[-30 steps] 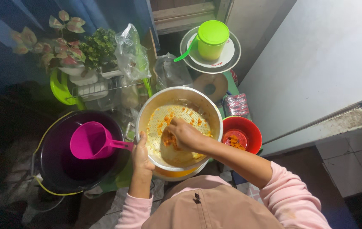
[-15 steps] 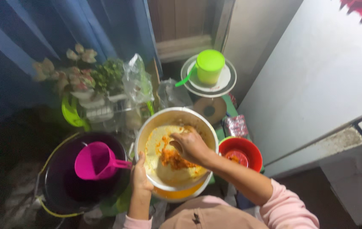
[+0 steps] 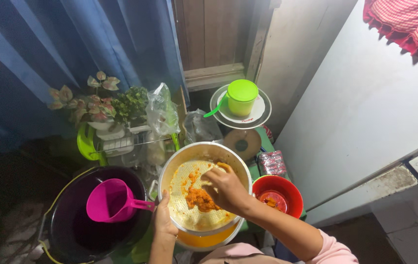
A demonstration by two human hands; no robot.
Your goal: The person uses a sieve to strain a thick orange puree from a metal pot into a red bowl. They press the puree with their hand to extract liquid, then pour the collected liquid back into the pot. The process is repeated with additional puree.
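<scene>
Since the earlier frames, the right hand point(image 3: 222, 189) had slid from the middle of the round perforated metal strainer point(image 3: 204, 193) toward its 2 o'clock edge, and the head camera had tipped up, bringing a red checked cloth point(image 3: 409, 27) into the upper right corner. The fingers were curled and pressed down on a lump of wet orange pulp point(image 3: 198, 198); the pulp lay just under and to the 8 o'clock side of the fingertips, touching them, probably so that juice was forced through the holes. Whether any pulp was pinched between the fingers could not be told.

The left hand point(image 3: 162, 220) gripped the strainer's rim at 7 o'clock, thumb over the edge and fingers closed beneath, apparently to keep it from rocking on the pale bowl of orange liquid point(image 3: 209, 240) below.

At 9 o'clock from the strainer a magenta plastic dipper point(image 3: 110, 200) sat inside a large dark plastic bucket point(image 3: 72, 230), its handle pointing toward the left hand. At 3 o'clock stood a small red plastic bowl point(image 3: 278, 195) with orange residue. At 12 o'clock a lime-green lidded plastic cup point(image 3: 241, 97) rested on a white plate point(image 3: 263, 113), and at 10 o'clock were small potted plants with pink and green leaves point(image 3: 99, 102).
</scene>
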